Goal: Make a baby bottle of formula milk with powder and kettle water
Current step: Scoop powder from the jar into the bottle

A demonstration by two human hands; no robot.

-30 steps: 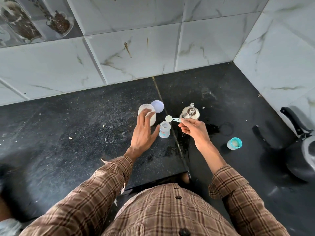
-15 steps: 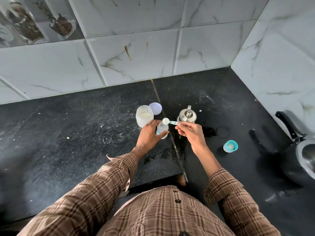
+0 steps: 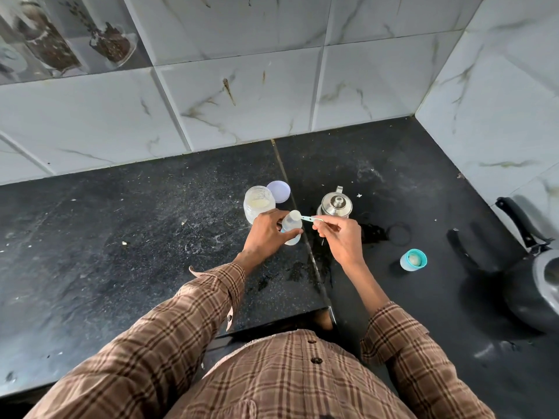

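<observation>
Moved off the powder jar a second ago, the left hand (image 3: 266, 234) now wraps the baby bottle (image 3: 292, 226), grip closed around its body as it stands on the dark surface (image 3: 121, 252). Plaid sleeves (image 3: 181, 328) fill the near foreground, the person's front cut off by the lower edge. At centre, the right hand (image 3: 340, 240) pinches the handle of a small scoop (image 3: 302, 217), fingers closed on it, the bowl poised over the bottle's open mouth; whether powder fills the bowl is hard to make out. Much of the bottle is hidden behind the left fingers. To the right, a teal bottle cap (image 3: 413, 260) sits well apart, and a dark pan (image 3: 538, 285) is cut off by the frame edge. Just beyond the hands stand the open powder jar (image 3: 258, 202), its pale lid (image 3: 279, 191) beside it, and a steel kettle (image 3: 335, 205), partly screened by the right hand. Marbled tiles (image 3: 257, 95) rise behind.
</observation>
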